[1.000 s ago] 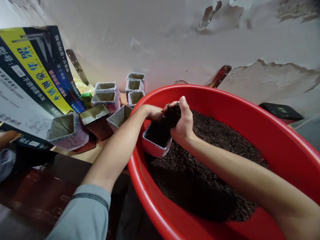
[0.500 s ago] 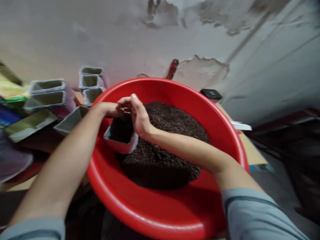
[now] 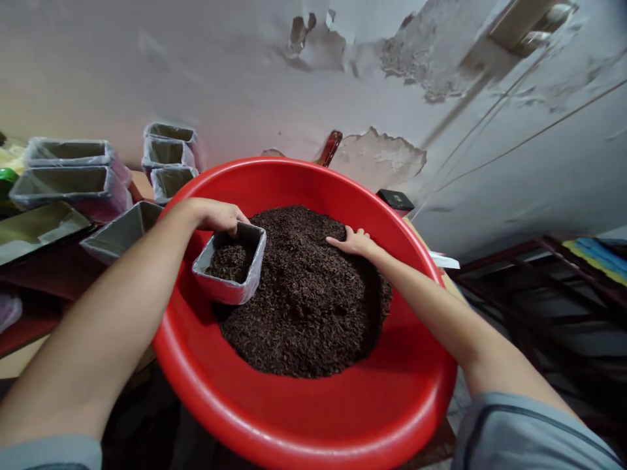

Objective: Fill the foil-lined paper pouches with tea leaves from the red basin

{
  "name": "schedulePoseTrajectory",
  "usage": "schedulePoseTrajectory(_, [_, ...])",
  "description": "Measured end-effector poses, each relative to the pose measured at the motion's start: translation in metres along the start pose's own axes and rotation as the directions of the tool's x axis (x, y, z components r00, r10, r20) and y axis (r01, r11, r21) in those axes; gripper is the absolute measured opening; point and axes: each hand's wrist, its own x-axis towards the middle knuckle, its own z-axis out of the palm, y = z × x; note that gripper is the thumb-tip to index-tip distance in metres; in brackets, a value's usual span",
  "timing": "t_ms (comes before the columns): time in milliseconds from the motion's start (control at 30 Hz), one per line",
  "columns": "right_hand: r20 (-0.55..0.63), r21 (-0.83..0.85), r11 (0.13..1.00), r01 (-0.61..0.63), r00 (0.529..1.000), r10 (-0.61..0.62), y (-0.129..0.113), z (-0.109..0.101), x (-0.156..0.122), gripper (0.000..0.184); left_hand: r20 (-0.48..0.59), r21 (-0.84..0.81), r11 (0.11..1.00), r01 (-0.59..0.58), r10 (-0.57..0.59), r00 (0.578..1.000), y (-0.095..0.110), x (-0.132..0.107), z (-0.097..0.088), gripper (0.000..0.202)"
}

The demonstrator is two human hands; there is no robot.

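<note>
A big red plastic basin (image 3: 313,418) holds a heap of dark brown, loose tea-like bits (image 3: 304,300). My left hand (image 3: 223,217) grips the far rim of a square box (image 3: 234,292) wrapped in clear plastic, which is tilted toward me at the basin's left side. Some of the same dark bits lie inside the box. On the right part of the heap rests my right hand (image 3: 356,241), fingers spread, with the fingertips at the dark bits and nothing held.
Several similar plastic-lined boxes (image 3: 73,179) stand left of the basin, with three smaller ones (image 3: 169,153) by the wall. A black box (image 3: 396,200) sits behind the basin at right. A dark metal rack (image 3: 553,294) stands at far right.
My right hand has moved from beside the box's opening to the right side of the heap, and its fingers have spread. My left hand still holds the box, whose contents now show.
</note>
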Motion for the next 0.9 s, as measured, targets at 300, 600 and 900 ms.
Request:
schedulePoseTrajectory(300, [0.078,-0.083,0.988,0.127,0.99,-0.12,0.018,0.012,0.02,0.086,-0.024,0.034,0.999,-0.025,0.026,0.999,-0.002,0.0,0.0,0.063])
schedulePoseTrajectory(600, [0.007,0.103,0.964,0.245,0.969,-0.247,0.015,0.009,0.012,0.055,-0.039,0.004,1.0,0.003,-0.003,0.999,0.001,-0.004,0.001,0.063])
schedulePoseTrajectory(900, [-0.211,0.523,0.753,0.398,0.917,-0.338,-0.012,-0.004,-0.008,0.047,-0.043,0.002,0.999,-0.047,0.047,0.998,-0.008,0.004,-0.001,0.064])
